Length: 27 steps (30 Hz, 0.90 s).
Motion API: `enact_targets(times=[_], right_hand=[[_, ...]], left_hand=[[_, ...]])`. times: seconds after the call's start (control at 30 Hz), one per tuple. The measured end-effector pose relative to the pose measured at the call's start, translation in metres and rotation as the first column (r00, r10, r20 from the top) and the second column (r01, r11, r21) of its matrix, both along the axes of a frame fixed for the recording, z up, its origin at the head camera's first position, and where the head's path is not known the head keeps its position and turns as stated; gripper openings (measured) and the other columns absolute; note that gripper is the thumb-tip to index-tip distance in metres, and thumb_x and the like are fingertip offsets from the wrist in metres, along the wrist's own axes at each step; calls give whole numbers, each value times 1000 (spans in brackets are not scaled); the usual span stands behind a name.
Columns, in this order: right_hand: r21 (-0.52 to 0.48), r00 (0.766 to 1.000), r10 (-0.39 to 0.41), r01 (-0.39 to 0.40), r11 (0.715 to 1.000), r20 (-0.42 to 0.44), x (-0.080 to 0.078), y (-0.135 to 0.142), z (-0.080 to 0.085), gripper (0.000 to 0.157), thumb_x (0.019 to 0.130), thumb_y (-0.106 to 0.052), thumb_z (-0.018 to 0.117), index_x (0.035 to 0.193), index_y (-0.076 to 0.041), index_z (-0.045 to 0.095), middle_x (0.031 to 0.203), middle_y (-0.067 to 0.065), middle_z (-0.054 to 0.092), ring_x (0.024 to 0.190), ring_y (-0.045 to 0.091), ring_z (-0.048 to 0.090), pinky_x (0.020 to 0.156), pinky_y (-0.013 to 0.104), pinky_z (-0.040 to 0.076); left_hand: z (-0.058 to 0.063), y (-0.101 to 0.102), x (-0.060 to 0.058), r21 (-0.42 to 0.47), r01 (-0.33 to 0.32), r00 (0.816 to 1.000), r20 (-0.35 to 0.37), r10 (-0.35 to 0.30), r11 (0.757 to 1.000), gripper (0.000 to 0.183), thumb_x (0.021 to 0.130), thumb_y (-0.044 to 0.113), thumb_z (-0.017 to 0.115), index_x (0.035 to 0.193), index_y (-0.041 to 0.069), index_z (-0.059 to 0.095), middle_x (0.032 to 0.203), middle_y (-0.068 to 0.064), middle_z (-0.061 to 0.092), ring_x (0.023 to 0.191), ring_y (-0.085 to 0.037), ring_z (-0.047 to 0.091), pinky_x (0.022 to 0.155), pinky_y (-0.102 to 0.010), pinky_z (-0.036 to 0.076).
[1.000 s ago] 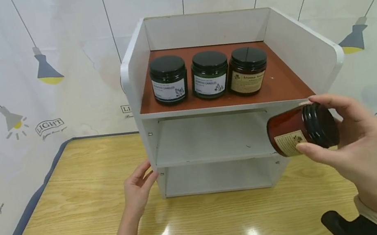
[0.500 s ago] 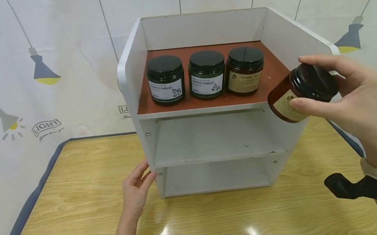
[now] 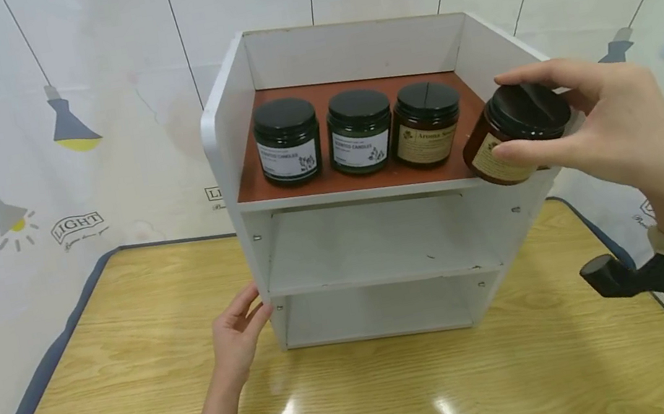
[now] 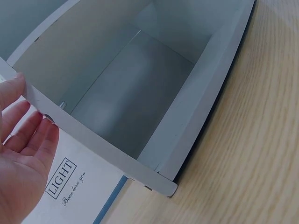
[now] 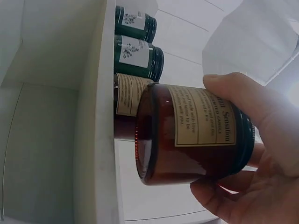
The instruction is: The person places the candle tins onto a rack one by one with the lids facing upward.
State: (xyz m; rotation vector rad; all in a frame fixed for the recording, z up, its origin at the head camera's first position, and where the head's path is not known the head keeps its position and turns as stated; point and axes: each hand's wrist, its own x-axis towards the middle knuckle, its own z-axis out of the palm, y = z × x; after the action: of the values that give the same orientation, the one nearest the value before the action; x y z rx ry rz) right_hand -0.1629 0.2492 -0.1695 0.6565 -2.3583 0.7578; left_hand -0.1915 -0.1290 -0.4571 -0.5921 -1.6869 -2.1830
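My right hand grips an amber candle jar with a black lid and a cream label. The jar tilts, its base toward the left, at the front right of the white shelf's red-brown top. In the right wrist view the candle jar lies close beside the shelf's top edge, thumb and fingers around its lid end. On the left, my left hand touches the outer side and front edge of the shelf's side panel. The left wrist view shows its fingers loosely bent against that panel.
Three candle jars stand in a row on top: a dark one, a green one and an amber one. Raised panels bound the top at back and sides. Below are two compartments, all on a wooden table.
My right hand has lifted the candle jar from before the middle compartment to the top's front right edge, turning it more upright. My left hand stays on the shelf's side.
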Motion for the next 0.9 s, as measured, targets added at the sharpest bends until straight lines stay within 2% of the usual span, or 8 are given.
enact_targets(times=[0.1,0.17,0.4,0.47,0.57,0.67,0.73,0.9], right_hand=[[73,999,-37,34,997,31,-5,1,6,60,63,-4,85,119,-15,65,90,-24,59,64,-8,57,52,10,38],[106,996,-57,50,993,67,-8,2,10,59,63,-7,86,118,-17,65,89,-21,59,63,-7,57,50,11,38],[229,979,-106,64,971,175,-17,4,22,57,66,-17,85,118,-16,63,98,5,61,69,-14,53,49,12,40],[242,970,-115,61,968,212,-19,4,25,56,67,-18,85,119,-15,62,100,6,60,71,-8,58,51,12,40],[269,957,-141,70,961,253,-23,2,28,55,69,-23,84,118,-17,61,101,7,60,78,13,65,52,13,40],[323,945,-182,88,942,271,-26,0,31,56,71,-29,82,120,-18,59,102,8,62,88,29,61,54,18,40],[351,938,-203,96,931,281,-29,0,32,56,72,-31,81,121,-18,58,103,10,63,90,27,57,56,22,41],[432,938,-210,75,899,275,-35,-1,36,57,73,-34,80,122,-18,56,108,11,64,85,22,54,57,27,43]], left_hand=[[0,-1,1,-8,-3,1000,10,4,1000,44,84,-15,57,117,13,65,120,6,61,115,-9,53,93,-25,49],[-1,-1,1,-9,-4,1000,14,4,1000,44,84,-15,57,117,13,65,120,6,61,115,-9,53,93,-25,49],[0,-1,0,-4,-4,1000,29,4,1000,44,84,-15,58,115,15,66,119,6,61,115,-9,53,94,-25,48],[1,-1,0,-5,-4,999,34,4,1000,43,84,-15,58,116,14,66,119,6,61,115,-9,53,94,-25,48],[1,-1,1,-8,-10,999,43,11,1000,44,84,-15,58,116,14,66,118,5,61,114,-8,53,93,-24,48],[2,-1,1,-8,-12,999,41,12,1000,43,84,-15,58,116,12,66,119,4,61,114,-8,54,93,-24,49],[2,-1,1,-8,-8,999,37,8,1000,43,84,-15,58,116,12,66,119,4,61,114,-9,54,93,-24,49],[2,0,0,-2,-6,1000,27,6,1000,44,84,-16,58,116,13,66,118,4,62,114,-8,54,92,-24,49]])
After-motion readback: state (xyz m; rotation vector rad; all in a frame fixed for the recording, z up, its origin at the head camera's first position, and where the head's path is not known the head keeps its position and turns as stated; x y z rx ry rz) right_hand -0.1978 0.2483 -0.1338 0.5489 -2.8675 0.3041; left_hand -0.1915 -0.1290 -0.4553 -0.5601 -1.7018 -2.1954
